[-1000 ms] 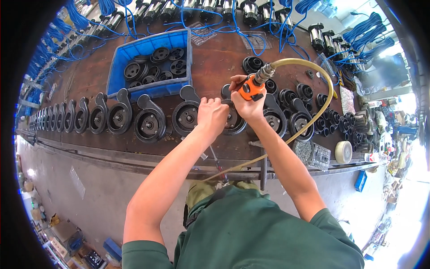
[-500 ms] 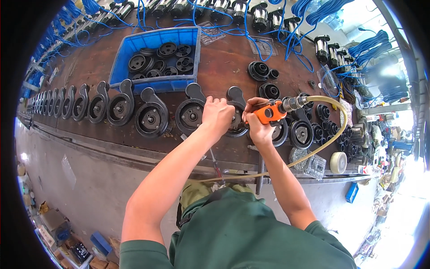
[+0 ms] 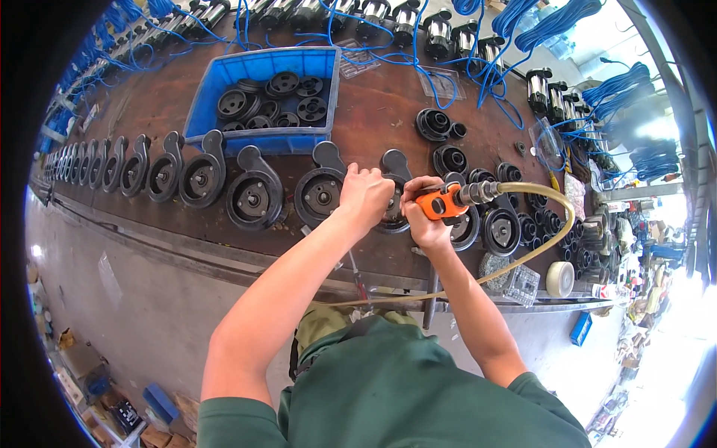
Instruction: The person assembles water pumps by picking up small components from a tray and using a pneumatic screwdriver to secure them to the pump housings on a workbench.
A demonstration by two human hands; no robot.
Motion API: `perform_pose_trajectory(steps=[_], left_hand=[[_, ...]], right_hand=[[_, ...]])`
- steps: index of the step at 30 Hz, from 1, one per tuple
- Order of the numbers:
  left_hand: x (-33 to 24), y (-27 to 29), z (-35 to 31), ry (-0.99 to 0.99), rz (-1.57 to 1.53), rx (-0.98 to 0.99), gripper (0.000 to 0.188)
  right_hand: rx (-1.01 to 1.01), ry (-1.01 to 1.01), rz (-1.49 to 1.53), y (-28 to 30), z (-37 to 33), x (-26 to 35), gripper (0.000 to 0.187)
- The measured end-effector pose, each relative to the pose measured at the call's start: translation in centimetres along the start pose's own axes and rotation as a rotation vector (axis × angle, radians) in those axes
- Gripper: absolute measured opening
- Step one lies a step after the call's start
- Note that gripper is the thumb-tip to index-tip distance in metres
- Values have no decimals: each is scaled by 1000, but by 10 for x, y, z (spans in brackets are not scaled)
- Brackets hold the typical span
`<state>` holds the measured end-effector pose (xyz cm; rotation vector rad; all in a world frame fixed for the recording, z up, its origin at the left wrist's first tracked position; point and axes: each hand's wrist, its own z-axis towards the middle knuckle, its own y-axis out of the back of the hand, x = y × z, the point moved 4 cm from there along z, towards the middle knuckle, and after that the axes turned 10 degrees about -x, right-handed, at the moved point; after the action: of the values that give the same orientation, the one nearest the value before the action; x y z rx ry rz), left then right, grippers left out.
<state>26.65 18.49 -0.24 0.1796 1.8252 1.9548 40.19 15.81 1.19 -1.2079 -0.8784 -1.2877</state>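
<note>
My right hand [image 3: 427,226] is wrapped round an orange air screwdriver [image 3: 439,203] with a hose fitting at its right end. The tool's other end points left at a black round pump housing [image 3: 396,163] with an upright spout. My left hand [image 3: 366,196] is closed, its fingers bunched at the left side of the same housing. What its fingertips hold, if anything, is hidden. Between the hands, only part of the housing's round body shows. Another pump housing [image 3: 320,196] with a metal centre stands just left, partly behind my left hand.
A clear yellowish hose [image 3: 573,209] loops from the tool down across the table edge. Similar housings line the front leftward. A blue crate [image 3: 261,138] holds black discs. Black round parts [image 3: 451,160] lie at right; motors with blue cables [image 3: 439,37] stand behind.
My right hand and the air screwdriver have shifted slightly left, closer to my left hand. My left hand stays closed at the same housing. The whole view has moved a little.
</note>
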Motion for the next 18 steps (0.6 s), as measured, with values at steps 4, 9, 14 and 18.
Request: perform_pose_trajectory(steps=[4,9,14,18], left_hand=[[1,-1,0,18,-24,1,18],[-1,-1,-1,25,-8,-37,18],[3,0,0,68,-68,12,20],[-9,34,-41,158,-403,-559,30]], right_hand=[[-3,-17,-21,1,-2,-13,22],[-12,25,-5,4,-1,-13,22],[0,12,37,-2,1,-7,27],[-34,-29,103,2,8,11,34]])
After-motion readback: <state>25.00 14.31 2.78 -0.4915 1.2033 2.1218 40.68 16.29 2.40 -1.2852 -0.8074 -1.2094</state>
